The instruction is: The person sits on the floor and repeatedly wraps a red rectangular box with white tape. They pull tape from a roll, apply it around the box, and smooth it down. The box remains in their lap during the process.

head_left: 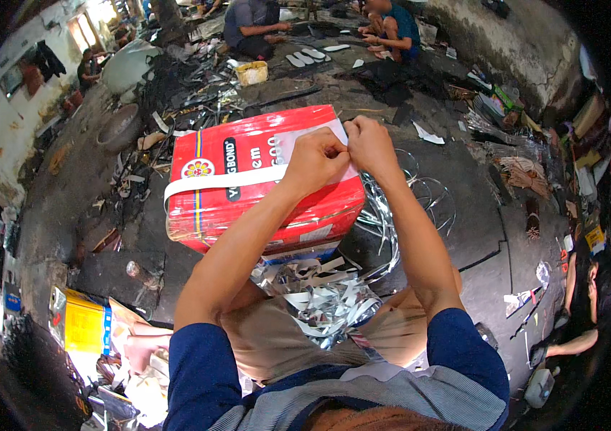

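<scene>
A red cardboard box (248,212) with a shiny surface stands in front of me. A white strip (226,179) lies across its top, from over the left edge to my left hand (316,159). That hand's fingers are closed in a pinch on the strip, above the box's right part. Beside it, my right hand (370,146) is curled at the box's right edge, thumb and fingers closed; what they hold is hidden. Under both hands lies a pale patch (285,147) on the box top. Loose silvery white strips (330,302) are heaped in my lap.
More long strips (384,223) trail on the dark floor right of the box. A yellow tin (84,323) stands at lower left. Two people sit at the far side near white sole-shaped pieces (307,56) and a yellow tub (252,72). Scraps litter the floor.
</scene>
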`<state>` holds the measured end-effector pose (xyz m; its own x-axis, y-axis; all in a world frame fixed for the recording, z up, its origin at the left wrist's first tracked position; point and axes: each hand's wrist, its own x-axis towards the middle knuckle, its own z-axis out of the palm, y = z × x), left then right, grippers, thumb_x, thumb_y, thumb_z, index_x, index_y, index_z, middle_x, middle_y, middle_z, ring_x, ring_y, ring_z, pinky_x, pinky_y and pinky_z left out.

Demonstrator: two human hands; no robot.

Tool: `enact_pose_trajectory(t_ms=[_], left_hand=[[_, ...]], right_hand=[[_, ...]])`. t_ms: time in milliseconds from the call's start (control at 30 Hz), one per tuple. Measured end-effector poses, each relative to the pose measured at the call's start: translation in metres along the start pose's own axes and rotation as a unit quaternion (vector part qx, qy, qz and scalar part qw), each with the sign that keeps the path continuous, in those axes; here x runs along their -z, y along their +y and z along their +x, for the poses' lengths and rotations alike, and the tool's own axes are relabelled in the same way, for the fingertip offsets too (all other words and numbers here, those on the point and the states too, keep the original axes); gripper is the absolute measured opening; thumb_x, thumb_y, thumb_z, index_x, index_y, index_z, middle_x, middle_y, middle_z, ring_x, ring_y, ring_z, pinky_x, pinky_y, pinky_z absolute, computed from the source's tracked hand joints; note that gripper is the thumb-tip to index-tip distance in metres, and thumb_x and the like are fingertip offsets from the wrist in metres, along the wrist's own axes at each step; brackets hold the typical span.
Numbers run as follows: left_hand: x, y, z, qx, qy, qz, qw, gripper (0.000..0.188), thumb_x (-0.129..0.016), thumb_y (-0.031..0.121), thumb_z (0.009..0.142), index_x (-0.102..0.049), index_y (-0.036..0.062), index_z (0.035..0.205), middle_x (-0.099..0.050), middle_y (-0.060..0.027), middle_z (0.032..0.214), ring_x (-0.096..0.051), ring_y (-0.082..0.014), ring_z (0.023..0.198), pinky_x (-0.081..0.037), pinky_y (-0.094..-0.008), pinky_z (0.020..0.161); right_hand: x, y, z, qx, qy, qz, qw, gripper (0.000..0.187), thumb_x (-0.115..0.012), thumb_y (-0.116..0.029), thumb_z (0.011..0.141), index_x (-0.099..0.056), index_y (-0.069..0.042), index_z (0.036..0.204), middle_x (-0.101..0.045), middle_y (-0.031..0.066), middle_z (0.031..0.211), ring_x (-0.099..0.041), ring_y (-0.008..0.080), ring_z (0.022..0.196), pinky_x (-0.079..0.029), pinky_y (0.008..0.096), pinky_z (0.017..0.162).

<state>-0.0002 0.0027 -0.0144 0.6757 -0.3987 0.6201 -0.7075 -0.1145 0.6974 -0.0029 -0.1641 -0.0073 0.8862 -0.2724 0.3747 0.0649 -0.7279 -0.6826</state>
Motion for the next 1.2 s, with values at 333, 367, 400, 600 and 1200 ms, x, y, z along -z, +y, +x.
enact_pose_trajectory(t_ms=[333,367,400,600,1200], left_hand=[[0.0,0.0,0.002,0.04,-0.011,-0.016,0.999,0.006,-0.076,0.004,0.08,-0.073,-0.0017,0.08,-0.067,-0.0051,0.077,-0.064,-0.0101,0.068,-0.051,-0.0249,0.063],[0.001,0.001,0.002,0.045,-0.012,-0.02,0.999,0.006,-0.076,0.004,0.08,-0.073,-0.0017,0.08,-0.067,-0.0049,0.077,-0.063,-0.0098,0.068,-0.051,-0.0246,0.062],[0.002,0.001,0.002,0.044,-0.01,-0.024,0.999,0.006,-0.076,0.004,0.08,-0.073,-0.0015,0.08,-0.067,-0.0048,0.077,-0.063,-0.0094,0.067,-0.05,-0.0243,0.062],[-0.002,0.002,0.007,0.031,-0.01,-0.018,0.999,0.004,-0.075,0.003,0.079,-0.074,-0.0004,0.08,-0.066,-0.0041,0.076,-0.058,-0.0065,0.063,-0.044,-0.0228,0.057],[0.001,0.013,0.007,0.06,-0.017,-0.033,0.998,0.002,-0.076,0.003,0.08,-0.075,0.0005,0.081,-0.068,-0.0048,0.079,-0.063,-0.0094,0.069,-0.049,-0.0231,0.061]], right_hand=[[-0.051,0.057,-0.025,-0.104,0.015,0.202,0.974,0.033,-0.062,-0.028,0.093,-0.073,0.003,0.089,-0.073,0.0214,0.085,-0.07,0.0245,0.077,-0.051,0.0393,0.071],[-0.056,0.063,-0.027,-0.101,0.017,0.187,0.977,0.033,-0.062,-0.028,0.092,-0.074,0.003,0.089,-0.073,0.0211,0.084,-0.07,0.0255,0.077,-0.051,0.0396,0.071],[-0.065,0.073,-0.031,-0.098,0.021,0.173,0.98,0.033,-0.062,-0.029,0.092,-0.074,0.003,0.089,-0.073,0.0207,0.084,-0.07,0.0265,0.077,-0.051,0.0399,0.071],[-0.149,0.179,-0.07,-0.141,0.001,0.142,0.98,0.031,-0.059,-0.026,0.088,-0.074,0.001,0.085,-0.072,0.0228,0.083,-0.071,0.0337,0.079,-0.052,0.0453,0.074],[-0.226,0.321,-0.2,-0.381,-0.085,-0.011,0.921,0.031,-0.062,-0.017,0.082,-0.07,0.007,0.101,-0.068,0.0345,0.107,-0.067,0.0491,0.103,-0.054,0.053,0.089]])
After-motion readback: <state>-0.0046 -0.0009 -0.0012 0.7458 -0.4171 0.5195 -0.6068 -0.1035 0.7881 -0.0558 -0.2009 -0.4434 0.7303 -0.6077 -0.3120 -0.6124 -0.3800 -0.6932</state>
